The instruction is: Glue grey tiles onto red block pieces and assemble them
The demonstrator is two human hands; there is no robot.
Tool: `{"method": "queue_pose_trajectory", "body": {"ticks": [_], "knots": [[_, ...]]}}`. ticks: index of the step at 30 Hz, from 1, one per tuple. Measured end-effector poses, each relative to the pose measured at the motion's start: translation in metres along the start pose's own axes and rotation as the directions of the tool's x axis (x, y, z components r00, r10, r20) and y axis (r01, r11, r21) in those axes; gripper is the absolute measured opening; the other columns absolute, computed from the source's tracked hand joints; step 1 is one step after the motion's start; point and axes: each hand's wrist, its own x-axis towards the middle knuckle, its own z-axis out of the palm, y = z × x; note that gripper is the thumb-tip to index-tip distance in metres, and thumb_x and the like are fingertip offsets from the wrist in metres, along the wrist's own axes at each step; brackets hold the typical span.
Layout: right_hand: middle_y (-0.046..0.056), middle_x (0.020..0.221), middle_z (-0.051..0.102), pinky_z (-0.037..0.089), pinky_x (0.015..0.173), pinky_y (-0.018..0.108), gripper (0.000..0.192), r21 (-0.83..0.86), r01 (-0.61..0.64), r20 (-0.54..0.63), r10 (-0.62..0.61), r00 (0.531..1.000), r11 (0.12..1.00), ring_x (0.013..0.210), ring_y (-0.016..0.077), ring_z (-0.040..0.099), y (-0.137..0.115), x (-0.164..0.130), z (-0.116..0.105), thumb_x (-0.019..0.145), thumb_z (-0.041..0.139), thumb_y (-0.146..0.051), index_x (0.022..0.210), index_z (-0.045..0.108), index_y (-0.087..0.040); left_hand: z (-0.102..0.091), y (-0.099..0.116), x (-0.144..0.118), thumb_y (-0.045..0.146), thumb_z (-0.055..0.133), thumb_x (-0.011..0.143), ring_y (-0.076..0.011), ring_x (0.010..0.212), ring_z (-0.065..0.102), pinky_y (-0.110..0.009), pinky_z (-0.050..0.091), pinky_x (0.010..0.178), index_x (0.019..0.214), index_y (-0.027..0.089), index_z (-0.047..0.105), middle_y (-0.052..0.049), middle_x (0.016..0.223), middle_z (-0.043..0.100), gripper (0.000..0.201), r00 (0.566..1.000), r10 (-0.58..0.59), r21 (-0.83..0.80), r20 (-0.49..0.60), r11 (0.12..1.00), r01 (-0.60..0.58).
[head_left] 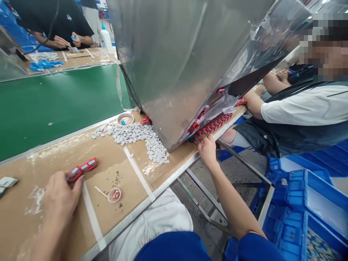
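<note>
My left hand (59,194) lies low over the brown tabletop, thumb and fingers pinching the near end of a short row of red plastic parts (88,165) with pale blue-grey panels. My right hand (207,148) reaches to the table's front edge beside the metal panel, its fingers closed at the near end of a long row of red plastic parts (217,124); the fingertips are partly hidden. Between the hands, a small round cup (114,195) of reddish paste has a white stick beside it. Many small grey plates (130,133) are spread behind it.
A large metal panel (174,65) leans over the table. A tape roll (125,119) sits by the green belt (62,98). A co-worker (299,105) sits at right, another person's hands (67,40) work across the belt. Blue bins (296,203) stand at lower right.
</note>
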Motion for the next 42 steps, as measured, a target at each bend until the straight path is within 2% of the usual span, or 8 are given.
{"method": "queue_pose_trajectory", "body": {"ticks": [4, 8, 17, 21, 23, 28, 35, 42], "knots": [[0.011, 0.096, 0.058, 0.052, 0.083, 0.043, 0.017, 0.007, -0.051, -0.053, 0.051, 0.997, 0.999, 0.085, 0.0254, 0.058, -0.001, 0.005, 0.001, 0.092, 0.054, -0.030, 0.089, 0.066, -0.019, -0.007, 0.006, 0.005, 0.042, 0.069, 0.082, -0.0259, 0.058, 0.050, -0.032, 0.031, 0.058, 0.082, 0.028, 0.050, 0.003, 0.064, 0.046, 0.023, 0.991, -0.132, -0.008, -0.026, 0.991, 0.132], [0.009, 0.082, 0.060, 0.050, 0.075, 0.042, 0.025, 0.065, -0.053, -0.073, 0.057, 0.996, 0.997, 0.075, 0.0255, 0.058, -0.010, -0.010, -0.021, 0.091, 0.053, -0.040, 0.084, 0.065, -0.019, -0.027, 0.013, -0.013, 0.045, 0.077, 0.077, -0.0247, 0.074, 0.066, -0.034, 0.049, 0.068, 0.095, 0.024, 0.062, 0.002, 0.082, 0.069, 0.032, 0.942, -0.331, -0.302, 0.050, 0.895, 0.330], [0.007, 0.068, 0.063, 0.047, 0.065, 0.053, 0.026, 0.256, -0.293, -0.054, 0.317, 0.947, 0.921, 0.060, 0.0328, 0.059, -0.064, -0.081, -0.042, 0.079, 0.072, -0.058, 0.077, 0.069, -0.032, -0.019, 0.032, -0.099, 0.050, 0.084, 0.080, -0.0132, 0.065, 0.068, -0.025, 0.057, 0.060, 0.106, 0.020, 0.074, -0.005, 0.087, 0.079, 0.040, 0.829, -0.426, -0.900, 0.362, 0.073, 0.430], [0.010, 0.076, 0.070, 0.052, 0.065, 0.044, 0.035, 0.364, -0.122, 0.155, 0.070, 0.985, 0.923, 0.064, 0.0261, 0.063, -0.112, -0.102, -0.031, 0.084, 0.072, -0.057, 0.085, 0.072, -0.022, -0.010, 0.035, -0.125, 0.062, 0.076, 0.085, -0.0093, 0.062, 0.064, -0.022, 0.056, 0.060, 0.105, 0.021, 0.078, -0.009, 0.097, 0.080, 0.046, 0.803, -0.341, -0.872, 0.489, -0.190, 0.450], [0.011, 0.085, 0.073, 0.055, 0.065, 0.038, 0.037, 0.481, -0.044, 0.359, -0.150, 0.921, 0.876, 0.071, 0.0244, 0.068, -0.140, -0.109, -0.019, 0.091, 0.066, -0.055, 0.096, 0.072, -0.019, -0.009, 0.039, -0.133, 0.070, 0.081, 0.073, -0.0101, 0.067, 0.064, -0.021, 0.056, 0.062, 0.105, 0.020, 0.079, -0.009, 0.099, 0.078, 0.060, 0.801, -0.315, -0.857, 0.510, -0.271, 0.439], [0.007, 0.092, 0.071, 0.054, 0.061, 0.030, 0.032, 0.631, -0.031, 0.573, -0.440, 0.691, 0.775, 0.067, 0.0173, 0.064, -0.199, -0.122, 0.016, 0.099, 0.059, -0.044, 0.119, 0.065, -0.019, -0.016, 0.043, -0.142, 0.040, 0.101, 0.060, -0.0105, 0.083, 0.064, -0.021, 0.052, 0.078, 0.101, 0.022, 0.077, -0.005, 0.110, 0.072, 0.051, 0.815, -0.326, -0.876, 0.479, -0.240, 0.419], [0.005, 0.091, 0.069, 0.052, 0.064, 0.029, 0.016, 0.742, 0.097, 0.465, -0.614, 0.638, 0.663, 0.073, 0.0170, 0.063, -0.230, -0.121, 0.023, 0.102, 0.060, -0.028, 0.110, 0.072, -0.023, -0.019, 0.025, -0.143, 0.039, 0.103, 0.054, -0.0095, 0.076, 0.056, -0.026, 0.044, 0.073, 0.089, 0.020, 0.068, -0.006, 0.128, 0.058, 0.053, 0.850, -0.175, -0.867, 0.497, -0.129, 0.480], [0.004, 0.090, 0.073, 0.053, 0.063, 0.027, 0.016, 0.793, 0.123, 0.391, -0.653, 0.648, 0.596, 0.076, 0.0161, 0.068, -0.243, -0.117, 0.021, 0.101, 0.061, -0.018, 0.102, 0.075, -0.023, -0.020, 0.027, -0.137, 0.038, 0.102, 0.056, -0.0159, 0.089, 0.053, -0.026, 0.041, 0.077, 0.085, 0.020, 0.062, -0.003, 0.103, 0.056, 0.052, 0.924, -0.121, -0.901, 0.362, 0.209, 0.380]]}}
